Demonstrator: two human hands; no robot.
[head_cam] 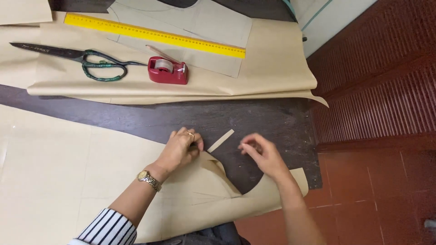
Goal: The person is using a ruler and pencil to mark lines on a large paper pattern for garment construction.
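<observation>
Kraft pattern paper (68, 181) edge under left hand (179, 149)

Left hand (179, 147) pins tan pattern paper (68, 181) on dark worktop (272, 122), right hand (263, 154) w/ fingers (247, 146) pinched nr paper strip (221, 140).

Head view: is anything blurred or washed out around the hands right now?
Head view: the right hand is motion-blurred at the fingertips; the left hand on the tan pattern paper is sharper; soft, even light with faint sheen on the paper; scissors and yellow ruler read clearly.
</observation>
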